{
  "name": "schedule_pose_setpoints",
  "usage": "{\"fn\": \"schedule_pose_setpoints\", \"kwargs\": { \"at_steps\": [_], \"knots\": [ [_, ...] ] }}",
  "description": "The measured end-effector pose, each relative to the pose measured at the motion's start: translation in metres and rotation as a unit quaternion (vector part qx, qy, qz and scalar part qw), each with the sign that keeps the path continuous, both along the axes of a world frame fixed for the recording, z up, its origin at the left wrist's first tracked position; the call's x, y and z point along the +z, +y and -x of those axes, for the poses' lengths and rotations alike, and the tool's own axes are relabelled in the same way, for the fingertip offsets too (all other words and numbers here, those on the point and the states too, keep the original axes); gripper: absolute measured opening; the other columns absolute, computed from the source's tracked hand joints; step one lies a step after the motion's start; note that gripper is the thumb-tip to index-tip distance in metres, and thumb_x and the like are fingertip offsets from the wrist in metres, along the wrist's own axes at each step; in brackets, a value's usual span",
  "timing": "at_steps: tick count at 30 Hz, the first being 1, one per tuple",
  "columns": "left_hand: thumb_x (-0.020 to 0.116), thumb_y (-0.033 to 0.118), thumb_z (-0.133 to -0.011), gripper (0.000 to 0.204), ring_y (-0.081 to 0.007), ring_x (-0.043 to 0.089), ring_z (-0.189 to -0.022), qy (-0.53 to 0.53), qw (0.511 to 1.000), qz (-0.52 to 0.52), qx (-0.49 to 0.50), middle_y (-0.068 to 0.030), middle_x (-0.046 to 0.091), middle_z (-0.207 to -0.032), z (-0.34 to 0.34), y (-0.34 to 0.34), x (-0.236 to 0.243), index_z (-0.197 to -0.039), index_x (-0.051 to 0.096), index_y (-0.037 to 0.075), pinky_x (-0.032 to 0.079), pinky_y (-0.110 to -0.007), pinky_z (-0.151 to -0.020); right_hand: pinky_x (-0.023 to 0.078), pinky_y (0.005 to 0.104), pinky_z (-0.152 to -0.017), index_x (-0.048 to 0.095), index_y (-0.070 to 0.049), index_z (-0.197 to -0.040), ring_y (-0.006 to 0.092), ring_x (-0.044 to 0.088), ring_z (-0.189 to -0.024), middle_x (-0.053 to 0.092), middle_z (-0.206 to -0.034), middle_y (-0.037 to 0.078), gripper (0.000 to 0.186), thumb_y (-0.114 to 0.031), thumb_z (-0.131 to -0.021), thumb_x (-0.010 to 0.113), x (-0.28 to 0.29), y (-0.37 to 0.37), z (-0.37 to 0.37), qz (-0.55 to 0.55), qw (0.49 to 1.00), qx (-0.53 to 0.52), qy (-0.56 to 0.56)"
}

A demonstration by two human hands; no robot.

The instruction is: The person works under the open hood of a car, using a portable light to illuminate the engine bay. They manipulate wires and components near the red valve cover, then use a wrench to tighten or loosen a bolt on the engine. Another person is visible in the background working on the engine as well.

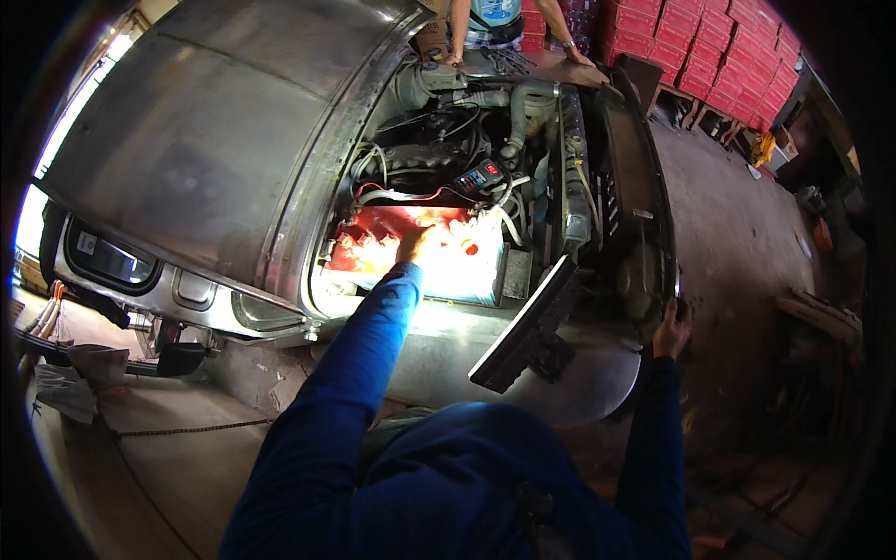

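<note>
My left hand (418, 241) reaches onto the brightly lit red-topped battery (476, 271) in the engine bay; glare and the hand's back hide what its fingers do. My right hand (674, 322) is curled round the front edge of the vehicle (663, 233) at right. Just beyond the battery, a small black device (478, 176) with a red display rests among hoses, with thin cables near it. A flat black panel (523, 327) with a pale edge stands tilted at the near side of the bay, beside the battery.
The large metal bodywork (187, 140) fills the upper left, with a side mirror (182, 359) below. Across the bay another person's hands (577, 58) rest near some tools (504, 62). Stacked red boxes (691, 51) stand behind. Concrete floor (728, 215) lies right; a chain (187, 430) crosses the floor lower left.
</note>
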State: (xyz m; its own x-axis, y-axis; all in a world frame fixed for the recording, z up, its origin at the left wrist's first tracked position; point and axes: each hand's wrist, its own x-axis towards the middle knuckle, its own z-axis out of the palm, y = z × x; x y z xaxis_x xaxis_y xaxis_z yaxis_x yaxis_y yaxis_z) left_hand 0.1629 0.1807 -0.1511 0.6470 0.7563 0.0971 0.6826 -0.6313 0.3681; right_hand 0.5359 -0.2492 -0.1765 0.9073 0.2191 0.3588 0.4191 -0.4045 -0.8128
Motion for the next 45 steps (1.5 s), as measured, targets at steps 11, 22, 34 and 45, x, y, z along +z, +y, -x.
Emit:
{"fn": "schedule_pose_setpoints", "kwargs": {
  "at_steps": [11, 22, 34, 45],
  "knots": [
    [0.064, 0.032, -0.089, 0.024, -0.0358, 0.071, -0.101, -0.036, 0.997, -0.002, 0.062, -0.0162, 0.075, -0.106, 0.009, -0.016, -0.006, -0.103, 0.072, 0.014, 0.056, -0.046, -0.086, 0.046, 0.0472, -0.099, 0.065, 0.007, -0.120, 0.0428, 0.061, -0.113, 0.067, -0.119, 0.027, 0.058, -0.047, -0.102, 0.058, -0.009, -0.002, -0.007, 0.015, 1.000, 0.008, 0.015],
    [0.068, 0.036, -0.088, 0.027, -0.0360, 0.071, -0.104, 0.039, 0.993, -0.009, 0.110, -0.0169, 0.074, -0.107, 0.005, -0.014, 0.000, -0.107, 0.072, 0.017, 0.056, -0.048, -0.089, 0.046, 0.0477, -0.096, 0.065, 0.007, -0.118, 0.0432, 0.061, -0.108, 0.067, -0.116, 0.026, 0.054, -0.044, -0.104, 0.053, -0.015, -0.007, -0.017, 0.032, 0.997, 0.060, 0.022],
    [0.062, 0.035, -0.091, 0.027, -0.0366, 0.067, -0.109, 0.059, 0.995, 0.039, 0.067, -0.0170, 0.066, -0.116, 0.005, -0.011, 0.006, -0.108, 0.068, 0.014, 0.056, -0.052, -0.084, 0.047, 0.0468, -0.093, 0.065, 0.007, -0.117, 0.0419, 0.063, -0.104, 0.068, -0.110, 0.026, 0.055, -0.045, -0.104, 0.055, -0.015, -0.006, -0.017, 0.028, 0.998, 0.045, 0.014],
    [0.064, 0.037, -0.091, 0.032, -0.0329, 0.065, -0.116, 0.091, 0.993, 0.020, 0.073, -0.0107, 0.066, -0.122, 0.008, -0.001, -0.011, -0.117, 0.068, 0.018, 0.053, -0.050, -0.093, 0.046, 0.0460, -0.095, 0.065, 0.006, -0.117, 0.0420, 0.062, -0.107, 0.067, -0.113, 0.025, 0.050, -0.041, -0.105, 0.054, -0.012, -0.006, -0.011, 0.020, 0.999, 0.043, -0.020]
  ]
}}
